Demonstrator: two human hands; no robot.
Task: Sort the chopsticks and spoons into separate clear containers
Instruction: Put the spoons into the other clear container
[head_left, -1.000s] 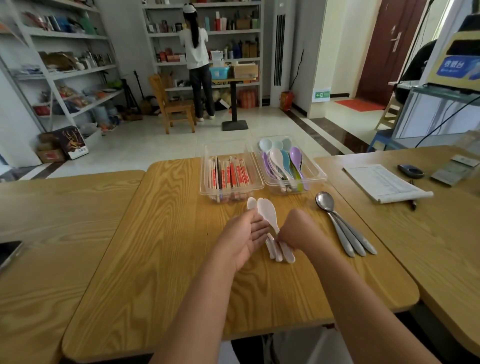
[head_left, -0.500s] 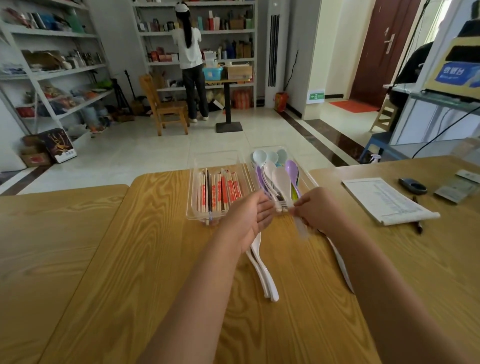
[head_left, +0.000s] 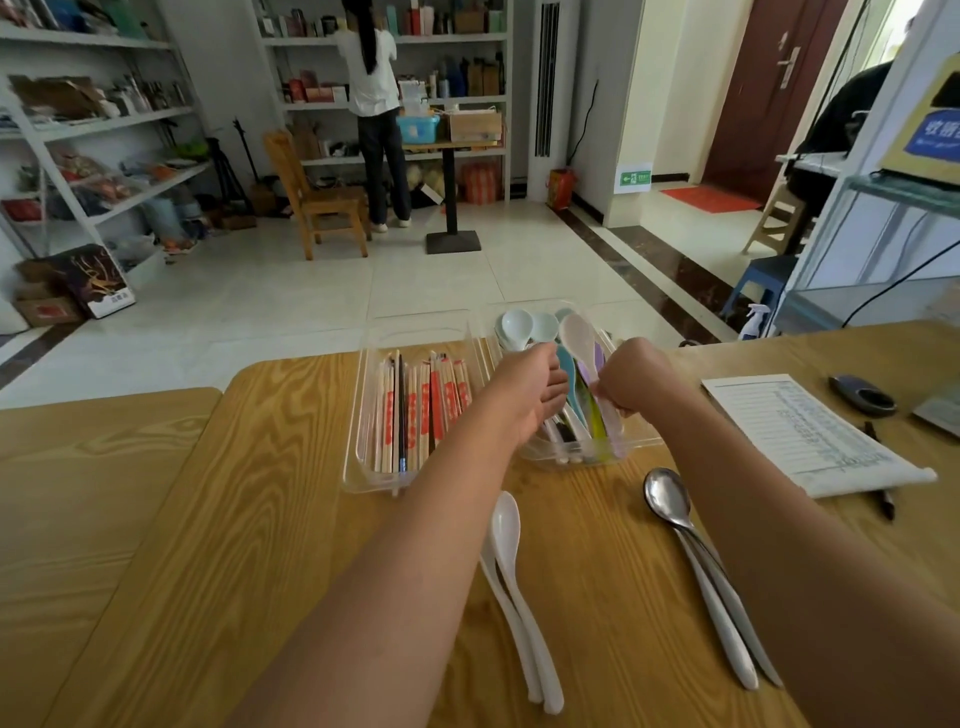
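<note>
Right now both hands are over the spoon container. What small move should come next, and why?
Probably lower and release the pale spoon that the right hand pinches, since it already hovers over the spoon container among the coloured spoons. White spoons and metal spoons lie on the table unsorted; the left hand is nearby.

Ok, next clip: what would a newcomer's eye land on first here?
Both hands meet over the spoon container at the table's far edge: the right hand lowers a pale spoon, the left hand beside it. To their left, the chopstick container. Nearer, white spoons and metal spoons lie unsorted.
</note>
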